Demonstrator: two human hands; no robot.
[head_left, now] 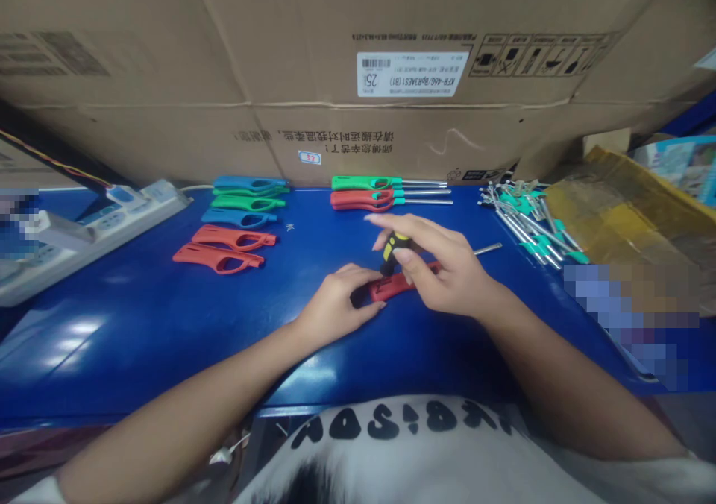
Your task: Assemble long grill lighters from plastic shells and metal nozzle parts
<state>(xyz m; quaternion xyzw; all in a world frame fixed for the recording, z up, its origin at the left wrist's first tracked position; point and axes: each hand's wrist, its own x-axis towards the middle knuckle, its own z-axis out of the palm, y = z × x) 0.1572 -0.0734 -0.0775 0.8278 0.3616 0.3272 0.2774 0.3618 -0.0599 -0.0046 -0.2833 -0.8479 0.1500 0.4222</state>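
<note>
A red gas lighter [391, 288] lies on the blue table in front of me, its metal tube [488, 249] showing past my right hand. My left hand [335, 299] holds the handle end between thumb and fingers. Closed around a short black-and-yellow screwdriver [390, 249], my right hand [456, 273] is over the lighter. The screwdriver stands nearly upright above the handle; its tip is hidden. Part of the lighter's middle is covered by my right hand.
Red, blue and green lighter shells [224, 256] lie to the left, beside a white power strip [151, 198]. Lighters with tubes [363, 200] rest at the back. Metal tubes with green parts [531, 224] are piled right, near a taped carton [615, 228]. Cardboard [302, 64] walls the back.
</note>
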